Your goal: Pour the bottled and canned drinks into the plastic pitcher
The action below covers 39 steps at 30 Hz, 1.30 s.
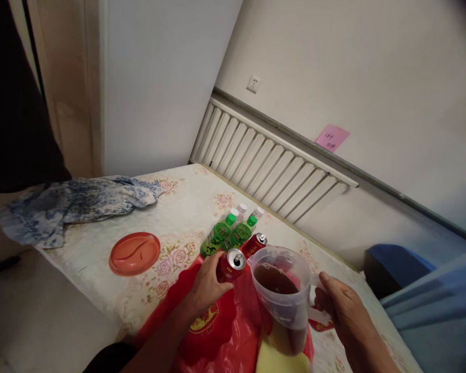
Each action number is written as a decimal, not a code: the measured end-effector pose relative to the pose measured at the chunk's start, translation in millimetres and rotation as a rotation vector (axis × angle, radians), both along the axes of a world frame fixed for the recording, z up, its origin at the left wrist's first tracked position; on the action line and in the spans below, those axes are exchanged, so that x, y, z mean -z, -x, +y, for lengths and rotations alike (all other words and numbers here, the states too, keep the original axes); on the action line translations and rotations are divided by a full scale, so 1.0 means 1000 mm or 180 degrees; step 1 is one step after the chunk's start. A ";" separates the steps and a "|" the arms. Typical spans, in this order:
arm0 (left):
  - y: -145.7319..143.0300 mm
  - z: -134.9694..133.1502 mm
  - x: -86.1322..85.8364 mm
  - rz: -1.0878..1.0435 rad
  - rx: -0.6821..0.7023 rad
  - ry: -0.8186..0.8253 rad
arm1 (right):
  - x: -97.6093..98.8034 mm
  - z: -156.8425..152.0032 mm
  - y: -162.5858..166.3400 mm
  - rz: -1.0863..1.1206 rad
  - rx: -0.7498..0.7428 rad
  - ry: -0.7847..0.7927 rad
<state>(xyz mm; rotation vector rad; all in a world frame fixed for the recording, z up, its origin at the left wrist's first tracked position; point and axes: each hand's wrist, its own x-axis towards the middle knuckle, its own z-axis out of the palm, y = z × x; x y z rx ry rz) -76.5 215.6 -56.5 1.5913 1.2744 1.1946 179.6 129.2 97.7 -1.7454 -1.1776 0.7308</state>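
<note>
My left hand [207,284] is wrapped round a red drink can [230,265], whose silver top with a dark opening faces up. My right hand [339,305] grips the handle of a clear plastic pitcher [279,311], partly filled with dark brown liquid. The pitcher's spout points toward the can. Behind the held can stands a second red can [255,243]. Beside it are two green-capped bottles [219,235] with green labels, and white-capped bottles [241,209] show behind them. Under my hands lies a red plastic sheet [243,326], with a yellow cloth or pad [279,358] below the pitcher.
An orange oval dish [135,253] sits on the flowered tablecloth [171,280] to the left. Beyond it lies a crumpled blue-and-white cloth [101,199]. A white radiator [256,160] runs along the wall behind the table. Blue fabric [438,295] is at the right.
</note>
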 end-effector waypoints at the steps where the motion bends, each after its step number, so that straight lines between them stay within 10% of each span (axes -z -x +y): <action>1: 0.000 0.000 0.001 0.0005 -0.0003 -0.0032 | -0.001 0.001 0.001 -0.0014 -0.0028 -0.0021; 39: 0.000 -0.001 0.002 0.0033 0.0039 -0.0146 | -0.028 0.018 0.022 -0.0890 -0.0356 0.0310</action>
